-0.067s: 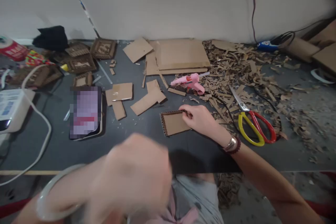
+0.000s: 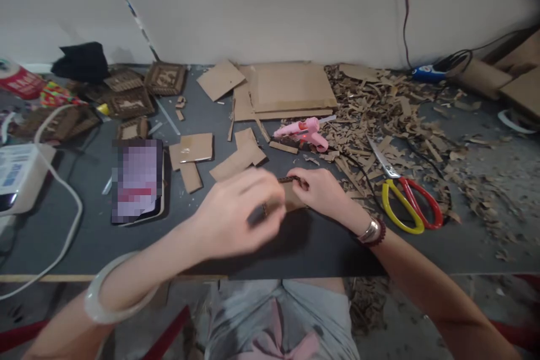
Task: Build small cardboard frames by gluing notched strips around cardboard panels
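A small rectangular cardboard piece point(image 2: 293, 198) with a dark ridged edge lies under my hands at the table's front. My right hand point(image 2: 320, 193) pinches its top edge. My left hand point(image 2: 236, 215), blurred by motion, covers the piece's left part, so I cannot tell whether it grips it. A pink glue gun point(image 2: 304, 132) lies just beyond my right hand, and red-and-yellow scissors point(image 2: 407, 205) lie open to its right.
Cardboard sheets point(image 2: 291, 90) and cut pieces point(image 2: 236, 160) lie on the dark table point(image 2: 84, 247). Heaped scraps point(image 2: 371, 112) spread right. A pixelated tablet point(image 2: 137, 180) stands left of my hands, with ridged cardboard frames point(image 2: 165, 79) behind it. A white cable point(image 2: 63, 202) runs along the left.
My left hand has risen from the lower middle to the cardboard piece and now hides its left part. My right hand has stayed almost still on the top edge.
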`<state>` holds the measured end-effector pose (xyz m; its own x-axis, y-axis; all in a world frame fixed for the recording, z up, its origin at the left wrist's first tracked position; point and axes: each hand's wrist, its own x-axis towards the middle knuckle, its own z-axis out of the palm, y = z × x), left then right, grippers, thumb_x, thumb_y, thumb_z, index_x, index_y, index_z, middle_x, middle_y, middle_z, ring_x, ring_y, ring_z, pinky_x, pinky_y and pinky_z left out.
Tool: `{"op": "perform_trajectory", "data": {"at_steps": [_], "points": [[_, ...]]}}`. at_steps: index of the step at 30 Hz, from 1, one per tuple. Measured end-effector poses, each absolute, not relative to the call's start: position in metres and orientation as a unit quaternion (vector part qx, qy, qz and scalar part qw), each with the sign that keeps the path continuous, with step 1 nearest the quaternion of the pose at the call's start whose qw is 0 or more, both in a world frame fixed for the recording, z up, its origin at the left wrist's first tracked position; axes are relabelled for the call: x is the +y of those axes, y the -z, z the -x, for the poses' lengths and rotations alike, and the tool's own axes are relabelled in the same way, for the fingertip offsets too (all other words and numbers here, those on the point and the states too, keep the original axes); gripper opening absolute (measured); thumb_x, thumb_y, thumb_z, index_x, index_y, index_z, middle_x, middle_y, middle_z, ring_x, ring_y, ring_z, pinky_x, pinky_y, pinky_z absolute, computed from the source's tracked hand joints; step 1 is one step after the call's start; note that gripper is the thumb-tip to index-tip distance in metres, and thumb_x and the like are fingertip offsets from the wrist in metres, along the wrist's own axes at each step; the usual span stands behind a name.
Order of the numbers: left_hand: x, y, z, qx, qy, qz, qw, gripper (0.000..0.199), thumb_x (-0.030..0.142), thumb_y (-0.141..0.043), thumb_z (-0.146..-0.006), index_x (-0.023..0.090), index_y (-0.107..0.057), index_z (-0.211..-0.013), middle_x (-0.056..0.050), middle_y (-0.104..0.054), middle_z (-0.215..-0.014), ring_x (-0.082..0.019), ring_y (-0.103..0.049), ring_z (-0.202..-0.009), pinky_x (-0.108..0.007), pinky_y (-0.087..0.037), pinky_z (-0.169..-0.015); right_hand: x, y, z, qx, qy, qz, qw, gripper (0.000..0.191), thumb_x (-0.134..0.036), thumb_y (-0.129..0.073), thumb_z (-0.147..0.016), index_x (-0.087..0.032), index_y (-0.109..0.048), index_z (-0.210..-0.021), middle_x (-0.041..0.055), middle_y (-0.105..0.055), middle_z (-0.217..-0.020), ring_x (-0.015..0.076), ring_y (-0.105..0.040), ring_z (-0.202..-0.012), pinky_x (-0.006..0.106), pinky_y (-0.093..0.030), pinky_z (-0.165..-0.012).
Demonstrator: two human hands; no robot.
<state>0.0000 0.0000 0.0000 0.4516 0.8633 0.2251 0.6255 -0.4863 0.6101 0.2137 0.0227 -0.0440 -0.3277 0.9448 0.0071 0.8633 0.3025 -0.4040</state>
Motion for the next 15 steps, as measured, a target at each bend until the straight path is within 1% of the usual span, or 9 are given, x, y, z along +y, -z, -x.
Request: {"op": "perform_trajectory", "data": {"at_steps": [3, 4, 6, 8, 9, 15], "points": [[0.024, 0.014, -0.011, 0.443, -0.203, -0.853, 0.185, 0.024, 0.024, -0.062, -0.077, 0.019, -0.061, -0.101, -0.006, -0.063, -0.104, -0.021, -0.061, -0.096, -0.031, -0.051, -0.082, 0.022, 0.045, -0.213, -0.799, -0.159, 0.568, 0.117, 0.027, -0.015, -0.045, -0.076, -0.019, -0.067, -0.092, 0.0012, -0.062, -0.06, 0.0136, -0.056, -0.055, 0.022, -0.032, -0.052], [0.029, 0.02, -0.013, 0.45, -0.193, -0.855, 0.174, 0.024, 0.024, -0.061, -0.076, 0.017, -0.06, -0.099, -0.006, -0.065, -0.101, -0.022, -0.062, -0.093, -0.032, -0.052, -0.079, 0.022, 0.045, -0.213, -0.798, -0.158, 0.57, 0.118, 0.026, -0.015, -0.045, -0.077, -0.019, -0.066, -0.092, 0.0011, -0.062, -0.059, 0.0136, -0.055, -0.054, 0.022, -0.031, -0.052], [0.034, 0.03, -0.015, 0.46, -0.182, -0.848, 0.19, 0.014, 0.022, -0.06, -0.076, 0.017, -0.062, -0.088, -0.004, -0.067, -0.088, -0.019, -0.064, -0.081, -0.029, -0.052, -0.072, 0.023, 0.047, -0.213, -0.794, -0.162, 0.572, 0.128, 0.026, -0.014, -0.045, -0.076, -0.019, -0.065, -0.091, 0.0006, -0.061, -0.058, 0.0132, -0.055, -0.053, 0.022, -0.031, -0.051], [0.033, 0.036, -0.016, 0.46, -0.2, -0.839, 0.21, 0.006, 0.017, -0.058, -0.076, 0.017, -0.063, -0.08, -0.002, -0.067, -0.08, -0.016, -0.064, -0.073, -0.026, -0.05, -0.067, 0.023, 0.049, -0.213, -0.789, -0.174, 0.572, 0.144, 0.025, -0.014, -0.045, -0.076, -0.018, -0.065, -0.091, 0.0001, -0.06, -0.057, 0.0126, -0.054, -0.052, 0.021, -0.032, -0.052], [0.032, 0.038, -0.015, 0.456, -0.214, -0.835, 0.22, 0.006, 0.015, -0.057, -0.076, 0.017, -0.063, -0.077, -0.002, -0.067, -0.077, -0.015, -0.064, -0.072, -0.025, -0.05, -0.066, 0.023, 0.05, -0.212, -0.786, -0.18, 0.572, 0.151, 0.025, -0.013, -0.046, -0.076, -0.017, -0.064, -0.092, -0.0001, -0.059, -0.057, 0.0124, -0.054, -0.052, 0.021, -0.032, -0.052], [0.03, 0.044, -0.013, 0.438, -0.279, -0.821, 0.238, 0.007, 0.014, -0.057, -0.079, 0.016, -0.062, -0.074, -0.001, -0.068, -0.073, -0.013, -0.064, -0.069, -0.022, -0.049, -0.064, 0.022, 0.055, -0.211, -0.779, -0.184, 0.574, 0.17, 0.026, -0.012, -0.045, -0.075, -0.014, -0.064, -0.094, 0.0001, -0.059, -0.055, 0.0115, -0.052, -0.047, 0.021, -0.033, -0.051]]}}
